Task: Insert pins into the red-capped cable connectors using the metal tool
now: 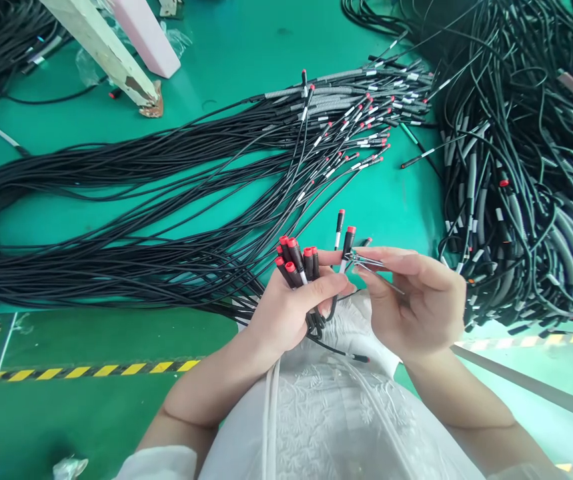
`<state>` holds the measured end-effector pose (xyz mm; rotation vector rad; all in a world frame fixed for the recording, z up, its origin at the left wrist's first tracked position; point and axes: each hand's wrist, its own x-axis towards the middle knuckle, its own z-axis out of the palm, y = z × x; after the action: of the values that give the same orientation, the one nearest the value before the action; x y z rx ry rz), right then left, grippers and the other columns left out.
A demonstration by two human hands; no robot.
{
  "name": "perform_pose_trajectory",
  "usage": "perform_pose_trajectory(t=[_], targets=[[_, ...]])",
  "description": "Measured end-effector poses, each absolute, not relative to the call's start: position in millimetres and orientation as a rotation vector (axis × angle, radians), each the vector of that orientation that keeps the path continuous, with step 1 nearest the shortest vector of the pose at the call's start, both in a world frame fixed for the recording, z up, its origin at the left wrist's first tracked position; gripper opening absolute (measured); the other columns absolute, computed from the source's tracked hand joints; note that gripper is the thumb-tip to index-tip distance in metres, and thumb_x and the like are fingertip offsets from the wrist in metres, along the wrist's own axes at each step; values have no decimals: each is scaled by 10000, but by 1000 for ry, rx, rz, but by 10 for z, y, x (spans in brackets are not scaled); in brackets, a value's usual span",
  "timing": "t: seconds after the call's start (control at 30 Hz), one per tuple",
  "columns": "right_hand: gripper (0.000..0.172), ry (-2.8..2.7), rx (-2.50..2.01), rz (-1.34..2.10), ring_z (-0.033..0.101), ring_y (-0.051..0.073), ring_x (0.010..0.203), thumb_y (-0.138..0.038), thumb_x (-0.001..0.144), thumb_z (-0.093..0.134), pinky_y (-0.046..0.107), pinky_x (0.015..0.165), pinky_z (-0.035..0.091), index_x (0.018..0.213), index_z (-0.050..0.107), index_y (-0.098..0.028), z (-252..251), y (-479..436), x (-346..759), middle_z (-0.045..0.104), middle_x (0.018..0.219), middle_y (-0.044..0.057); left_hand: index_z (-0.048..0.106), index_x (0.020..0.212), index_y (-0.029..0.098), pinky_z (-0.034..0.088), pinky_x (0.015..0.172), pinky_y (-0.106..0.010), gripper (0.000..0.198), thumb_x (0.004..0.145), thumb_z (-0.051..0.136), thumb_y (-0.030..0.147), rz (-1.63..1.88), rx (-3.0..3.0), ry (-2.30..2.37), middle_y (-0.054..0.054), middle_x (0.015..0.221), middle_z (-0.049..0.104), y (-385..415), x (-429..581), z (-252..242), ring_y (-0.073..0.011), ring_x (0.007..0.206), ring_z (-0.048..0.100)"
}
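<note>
By the near edge of the table (411, 213), wires (295, 253) stick up from the left hand (289, 310), its fingers closed around them. The right hand (421, 300) pinches tweezers (370, 261), their tips at one wire.

Cables (131, 270) are black, end caps (292, 241) red, tabletop (256, 47) green.

Bench (246, 47): green top
Cream post (103, 55): chipped, at the bench's far left
Pink post (149, 40): also at the bench's far left
Floor (106, 337): green, on the bench's near side
Tape (106, 370): yellow-black stripes, alongside the bench
Scrap (70, 468): crumpled, well apart from the bench
</note>
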<state>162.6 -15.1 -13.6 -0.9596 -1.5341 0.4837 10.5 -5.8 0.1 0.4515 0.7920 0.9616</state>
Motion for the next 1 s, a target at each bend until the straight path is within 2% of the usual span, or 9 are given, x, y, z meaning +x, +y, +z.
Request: perform_pose_trajectory(t=[0.17, 0.5, 0.63, 0.8, 1.0], targets=[[491, -1391, -880, 505, 738, 192, 1026, 13, 828, 683, 364, 860, 664, 1232, 566, -240, -164, -144, 1578, 733, 1118, 42, 809, 915, 198, 364, 478, -188, 136, 784, 788, 228, 928, 432, 737, -27, 669, 742, -55, 65, 24, -42, 461, 489], [533, -1348, -889, 672, 707, 156, 1104, 61, 835, 634, 312, 929, 647, 1256, 553, -255, -172, -211, 1500, 706, 1174, 27, 806, 866, 170, 358, 478, -195, 110, 810, 730, 225, 936, 473, 734, -28, 632, 704, -33, 68, 33, -55, 473, 468], [501, -1366, -904, 678, 715, 181, 1089, 32, 842, 659, 342, 904, 659, 1243, 556, -249, -164, -209, 1512, 709, 1158, 46, 807, 892, 180, 355, 486, -177, 117, 843, 711, 225, 928, 476, 707, -24, 648, 709, -39, 68, 19, -42, 480, 467], [449, -1410, -928, 642, 737, 196, 1024, -4, 853, 681, 349, 854, 666, 1219, 557, -233, -155, -207, 1531, 719, 1114, 67, 797, 862, 175, 358, 479, -196, 100, 807, 751, 244, 929, 464, 737, -33, 651, 718, -42, 66, 20, -55, 472, 472], [362, -1449, -1013, 522, 757, 208, 915, -55, 861, 698, 354, 766, 660, 1146, 578, -244, -176, -173, 1569, 743, 999, 37, 806, 878, 181, 361, 497, -215, 106, 811, 761, 249, 896, 463, 759, -32, 657, 718, -50, 62, 22, -52, 474, 451]])
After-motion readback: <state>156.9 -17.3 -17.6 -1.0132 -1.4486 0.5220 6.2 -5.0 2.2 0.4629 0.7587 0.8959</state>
